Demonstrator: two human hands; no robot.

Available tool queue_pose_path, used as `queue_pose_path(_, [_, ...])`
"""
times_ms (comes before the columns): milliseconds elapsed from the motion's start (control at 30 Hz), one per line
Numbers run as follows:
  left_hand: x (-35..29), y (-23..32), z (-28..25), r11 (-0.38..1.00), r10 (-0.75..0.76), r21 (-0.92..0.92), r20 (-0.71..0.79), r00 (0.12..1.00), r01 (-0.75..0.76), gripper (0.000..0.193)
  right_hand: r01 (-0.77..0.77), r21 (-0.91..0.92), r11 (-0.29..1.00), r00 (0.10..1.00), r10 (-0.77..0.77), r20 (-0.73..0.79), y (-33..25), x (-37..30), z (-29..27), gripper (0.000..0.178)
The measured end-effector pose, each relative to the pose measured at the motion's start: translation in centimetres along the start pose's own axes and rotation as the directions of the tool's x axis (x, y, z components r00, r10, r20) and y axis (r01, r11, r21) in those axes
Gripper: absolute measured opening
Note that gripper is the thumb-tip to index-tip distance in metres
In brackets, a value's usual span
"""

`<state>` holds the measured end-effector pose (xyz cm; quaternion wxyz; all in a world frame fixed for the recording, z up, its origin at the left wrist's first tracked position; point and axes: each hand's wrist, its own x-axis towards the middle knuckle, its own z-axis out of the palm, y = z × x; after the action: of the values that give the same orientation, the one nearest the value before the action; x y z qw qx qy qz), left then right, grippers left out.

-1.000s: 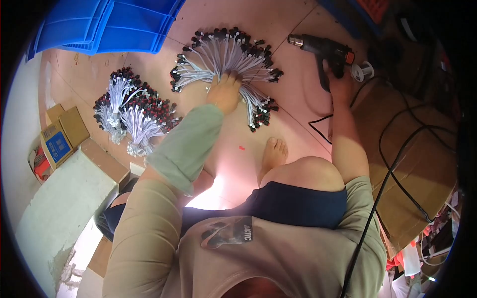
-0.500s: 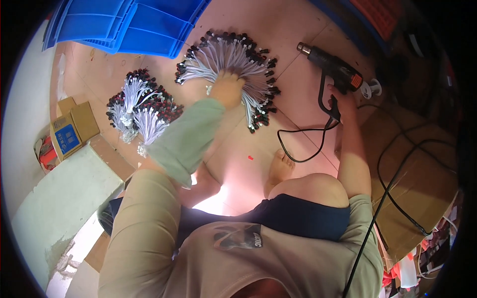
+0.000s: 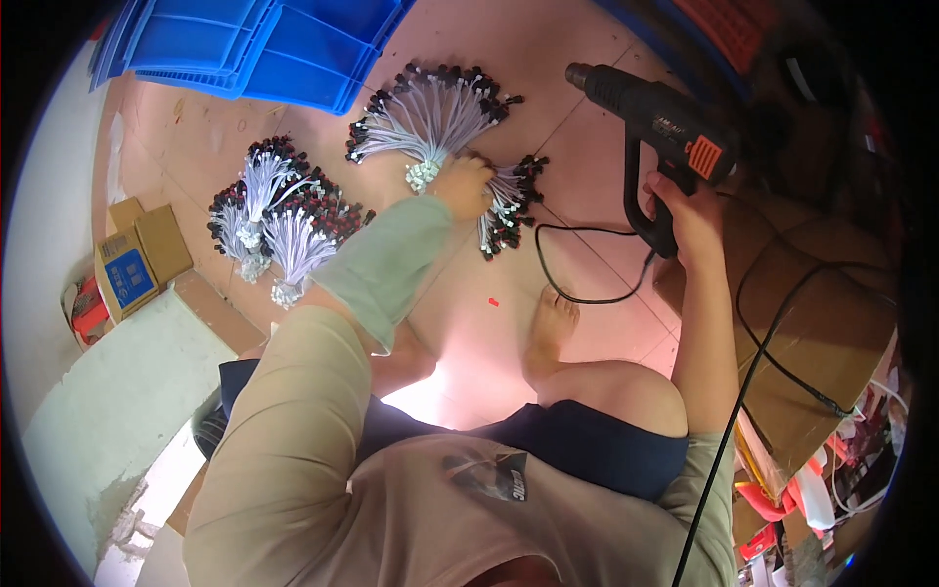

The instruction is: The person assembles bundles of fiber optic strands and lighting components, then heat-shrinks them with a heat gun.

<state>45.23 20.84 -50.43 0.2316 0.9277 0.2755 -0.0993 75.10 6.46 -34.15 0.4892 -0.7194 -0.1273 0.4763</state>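
My right hand (image 3: pixel 685 210) is closed round the handle of a black heat gun (image 3: pixel 675 117) with an orange vent, its nozzle pointing to the far left. My left hand (image 3: pixel 464 186) is closed on the gathered end of a bunch of white cables (image 3: pixel 509 196) with black and red tips. Beside it, to the left, a larger fan of similar white cables (image 3: pixel 430 117) lies on the floor, its white connectors bunched together nearest me. Part of the held bunch is hidden under my fingers.
More cable bundles (image 3: pixel 284 235) lie to the left. Blue plastic crates (image 3: pixel 303 49) stand at the far left. A small carton (image 3: pixel 147 259) is by the wall. The gun's black cord (image 3: pixel 587 300) loops over the floor, and another cable crosses a large cardboard box (image 3: pixel 812 362) at right.
My left hand has shifted slightly right and nearer, and a bunch now lies apart from the large fan. My right hand has raised the heat gun toward me.
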Motion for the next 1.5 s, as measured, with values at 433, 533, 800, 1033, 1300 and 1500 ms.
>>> queue_pose_path(433, [-0.7,0.6,0.8,0.990,-0.137,-0.047,-0.128,0.982,0.132,0.045,0.128,-0.677,0.725,0.991,-0.077,0.105,-7.9,-4.5,0.0,0.033])
queue_pose_path(533, [-1.3,0.2,0.3,0.996,-0.080,-0.038,-0.063,0.995,0.078,0.046,0.183,-0.539,0.822,0.978,-0.097,0.184,-7.6,-3.1,0.9,0.033])
queue_pose_path(800, [-3.4,0.4,-0.1,0.986,0.025,-0.164,-0.007,1.000,-0.026,0.053,0.249,-0.593,0.766,0.955,-0.092,0.282,-7.3,0.4,5.5,0.023])
queue_pose_path(1033, [-8.0,2.3,-8.0,0.984,-0.103,-0.145,0.023,0.994,0.105,0.054,0.193,-0.562,0.804,0.956,-0.026,0.292,-7.0,1.8,11.0,0.024])
queue_pose_path(1300, [-16.6,14.4,-17.8,0.899,0.200,-0.413,0.084,0.976,-0.148,0.042,0.179,-0.587,0.789,0.935,0.049,0.352,-5.3,4.4,15.7,0.027])
queue_pose_path(1500, [-16.9,15.3,-13.4,0.882,0.139,-0.468,0.139,0.980,-0.058,0.043,0.249,-0.567,0.785,0.930,-0.031,0.366,-5.0,4.5,19.6,0.026])
